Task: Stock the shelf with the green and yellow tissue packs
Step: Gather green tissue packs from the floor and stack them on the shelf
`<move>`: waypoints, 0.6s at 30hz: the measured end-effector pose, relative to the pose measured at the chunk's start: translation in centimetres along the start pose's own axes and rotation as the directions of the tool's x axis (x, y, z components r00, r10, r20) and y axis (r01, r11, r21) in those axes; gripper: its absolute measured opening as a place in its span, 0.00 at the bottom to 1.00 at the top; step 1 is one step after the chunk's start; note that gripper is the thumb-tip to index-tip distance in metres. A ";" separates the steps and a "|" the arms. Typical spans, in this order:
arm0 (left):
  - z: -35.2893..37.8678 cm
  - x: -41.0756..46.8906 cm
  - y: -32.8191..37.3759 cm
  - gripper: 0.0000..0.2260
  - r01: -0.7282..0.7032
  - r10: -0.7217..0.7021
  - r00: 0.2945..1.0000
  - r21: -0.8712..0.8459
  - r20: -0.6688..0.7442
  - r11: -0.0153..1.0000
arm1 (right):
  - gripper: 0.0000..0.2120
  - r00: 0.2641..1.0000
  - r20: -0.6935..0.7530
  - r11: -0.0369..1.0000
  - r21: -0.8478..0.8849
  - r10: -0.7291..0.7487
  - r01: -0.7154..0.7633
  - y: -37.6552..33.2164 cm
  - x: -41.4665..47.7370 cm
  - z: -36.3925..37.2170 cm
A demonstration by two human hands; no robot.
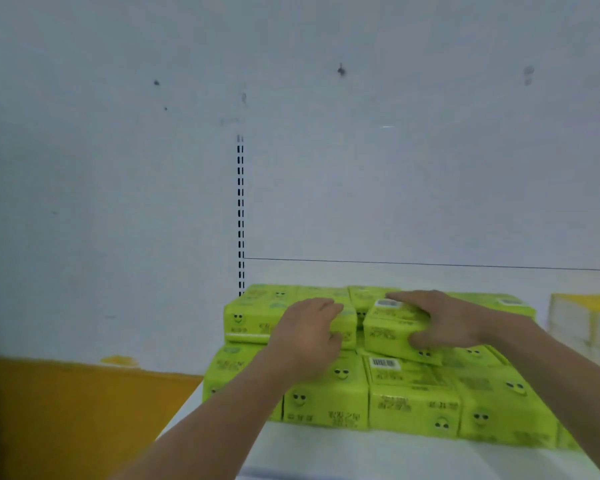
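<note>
The right hand (444,323) has its grip wrapped round a green tissue pack (392,336) atop the stack (326,403). The left hand (309,327), blurred, seems to rest flat on the neighbouring pack (253,317). Bare shelf (361,452) lies behind and in front.

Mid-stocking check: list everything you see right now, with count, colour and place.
shelf: one, white, under the stack
green tissue packs: roughly ten, lime green, two layers on the shelf
tilted tissue pack: one, lime green, top layer, right of centre
yellow and white packages: count unclear, far right edge
slotted upright: one, dark slots, behind the stack's left end
orange surface: one, lower left
left hand: rests on the stack's top left
right hand: fingers grip the tilted tissue pack
</note>
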State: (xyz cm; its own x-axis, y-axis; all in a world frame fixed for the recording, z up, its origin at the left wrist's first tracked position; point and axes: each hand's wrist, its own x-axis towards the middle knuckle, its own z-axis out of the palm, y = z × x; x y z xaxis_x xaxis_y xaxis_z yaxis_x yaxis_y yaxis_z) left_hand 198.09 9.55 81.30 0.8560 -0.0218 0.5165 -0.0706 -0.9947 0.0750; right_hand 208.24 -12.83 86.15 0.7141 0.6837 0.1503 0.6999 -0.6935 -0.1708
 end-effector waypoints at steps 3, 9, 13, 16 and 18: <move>0.6 -0.1 -0.1 0.23 0.000 0.000 1.000 -0.021 0.001 1.000 | 0.39 0.999 0.040 0.975 -0.220 0.001 0.008 -0.4 1.0 0.6; 1.3 -0.1 -0.3 0.22 0.011 -0.015 0.999 -0.074 -0.049 0.997 | 0.38 0.991 0.005 0.988 -0.078 -0.133 0.133 -0.1 1.9 2.3; 1.4 -0.1 -0.3 0.22 0.008 -0.013 0.998 -0.072 -0.059 0.997 | 0.39 0.989 -0.004 0.988 -0.029 -0.149 0.149 -0.4 2.5 3.3; 1.5 -0.1 -0.4 0.22 0.007 -0.012 0.998 -0.077 -0.054 0.997 | 0.41 0.992 -0.010 0.991 -0.038 -0.125 0.125 -0.5 2.6 3.4; 1.5 -0.1 -0.4 0.22 0.004 -0.008 0.999 -0.079 -0.052 0.997 | 0.41 0.993 -0.025 0.990 -0.079 -0.117 0.115 -0.6 2.7 3.6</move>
State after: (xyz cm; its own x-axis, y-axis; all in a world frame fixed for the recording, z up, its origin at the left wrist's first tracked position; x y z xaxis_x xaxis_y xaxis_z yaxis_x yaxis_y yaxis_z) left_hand 198.85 9.74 79.91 0.8289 -0.0087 0.5593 -0.1075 -0.9837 0.1440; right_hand 209.74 -9.72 83.16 0.6270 0.7546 0.1934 0.7763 -0.6258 -0.0750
